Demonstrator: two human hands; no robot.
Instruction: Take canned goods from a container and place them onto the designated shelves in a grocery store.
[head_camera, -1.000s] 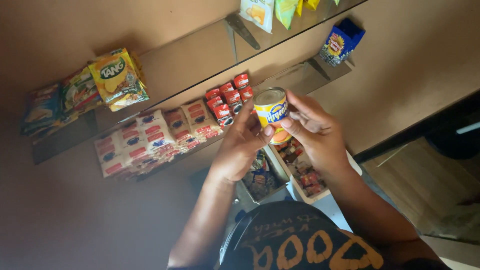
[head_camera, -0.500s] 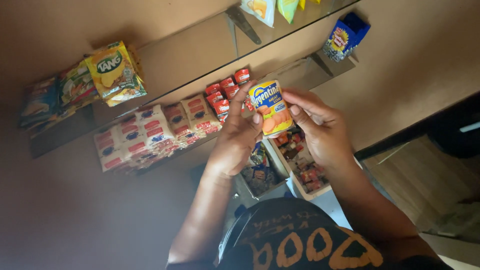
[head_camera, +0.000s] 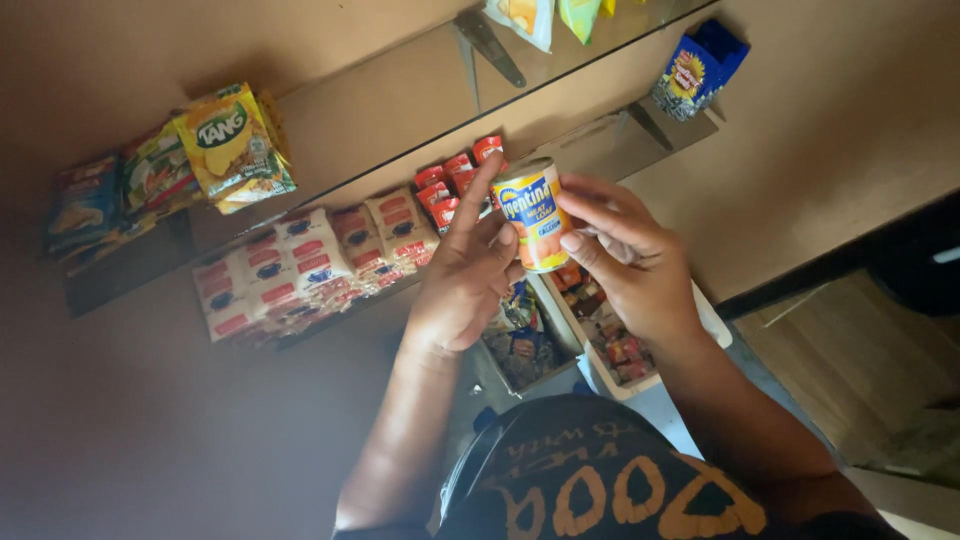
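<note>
A small yellow and blue tin can (head_camera: 531, 214) sits between both my hands in the middle of the head view, held up before wall shelves. My right hand (head_camera: 625, 260) grips its side with thumb and fingers. My left hand (head_camera: 468, 275) rests against the can's other side, its index finger stretched along the tin. Just behind the can stands a short row of small red tins (head_camera: 452, 182) on the lower shelf (head_camera: 590, 135).
The lower shelf also carries red and white sachets (head_camera: 300, 265) and a blue box (head_camera: 697, 70). An upper shelf (head_camera: 400, 95) holds yellow and green drink packets (head_camera: 232, 148). Below my hands are white trays of small wrapped goods (head_camera: 610, 345). A wooden floor (head_camera: 850, 360) lies at right.
The can has turned in my hands from showing its end to showing its side label, and shifted slightly up. My left fingers have straightened along it.
</note>
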